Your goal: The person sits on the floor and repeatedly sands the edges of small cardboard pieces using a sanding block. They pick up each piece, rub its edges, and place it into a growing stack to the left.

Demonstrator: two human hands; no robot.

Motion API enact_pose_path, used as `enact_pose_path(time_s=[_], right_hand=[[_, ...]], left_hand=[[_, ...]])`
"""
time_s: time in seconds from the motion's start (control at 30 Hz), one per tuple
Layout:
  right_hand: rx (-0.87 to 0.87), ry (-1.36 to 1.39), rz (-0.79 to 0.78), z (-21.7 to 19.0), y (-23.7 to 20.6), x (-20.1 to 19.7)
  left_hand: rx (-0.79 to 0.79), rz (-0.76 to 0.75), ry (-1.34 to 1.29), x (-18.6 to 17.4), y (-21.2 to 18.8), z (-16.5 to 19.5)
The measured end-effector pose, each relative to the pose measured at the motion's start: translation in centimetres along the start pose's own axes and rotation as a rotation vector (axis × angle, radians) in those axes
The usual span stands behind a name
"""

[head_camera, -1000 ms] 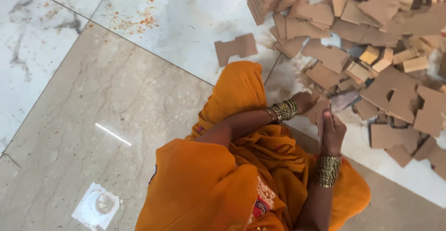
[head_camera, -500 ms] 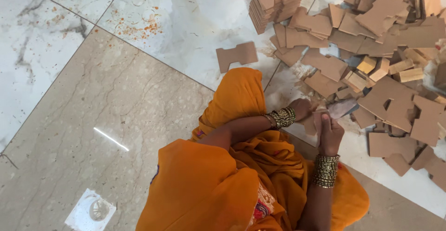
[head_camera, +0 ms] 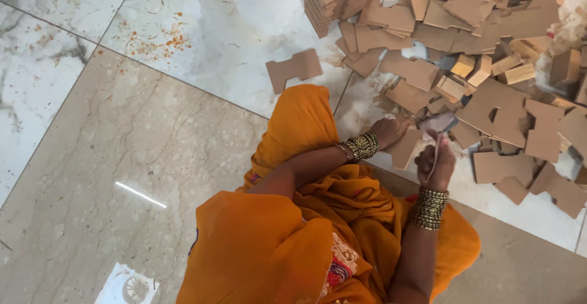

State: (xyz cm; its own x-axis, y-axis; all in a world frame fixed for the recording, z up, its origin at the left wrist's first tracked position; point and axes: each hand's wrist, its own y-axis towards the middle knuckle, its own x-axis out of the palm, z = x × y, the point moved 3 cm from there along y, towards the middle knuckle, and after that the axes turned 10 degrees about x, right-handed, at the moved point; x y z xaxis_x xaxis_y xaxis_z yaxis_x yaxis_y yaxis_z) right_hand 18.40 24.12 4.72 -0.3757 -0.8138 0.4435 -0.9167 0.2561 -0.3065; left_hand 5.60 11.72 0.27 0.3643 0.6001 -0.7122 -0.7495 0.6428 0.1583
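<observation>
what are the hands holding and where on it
The left hand presses on the top end of a flat brown cardboard piece. The right hand grips something thin and pale; what it is cannot be told.

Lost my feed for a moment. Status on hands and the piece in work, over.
Left hand pressing a brown cardboard piece on the floor. Right hand closed on a thin pale sheet. Loose cardboard pile crowds just ahead.
</observation>
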Motion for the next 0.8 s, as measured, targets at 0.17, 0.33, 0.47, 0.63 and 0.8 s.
enact_pose_path(time_s=[0.17,0.33,0.47,0.63,0.8], right_hand=[[0.119,0.028,-0.051,1.9,-0.4,2.1],[-0.207,-0.279,0.046,2.2,-0.4,2.4],[-0.617,-0.604,0.194,1.1,-1.3,3.3],[-0.574,-0.919,0.251,1.4,-1.4,6.0],[-0.304,-0.822,0.197,2.8,-1.0,6.8]], left_hand=[[0.269,-0.096,-0.062,0.6,-0.5,1.1],[0.446,0.303,-0.071,-1.1,-0.7,1.8],[0.206,0.669,0.141,-2.0,-1.4,1.2],[-0.067,-0.369,-0.563,1.0,-2.3,-0.1],[0.005,-0.276,-0.334,-0.2,-1.4,-0.5]])
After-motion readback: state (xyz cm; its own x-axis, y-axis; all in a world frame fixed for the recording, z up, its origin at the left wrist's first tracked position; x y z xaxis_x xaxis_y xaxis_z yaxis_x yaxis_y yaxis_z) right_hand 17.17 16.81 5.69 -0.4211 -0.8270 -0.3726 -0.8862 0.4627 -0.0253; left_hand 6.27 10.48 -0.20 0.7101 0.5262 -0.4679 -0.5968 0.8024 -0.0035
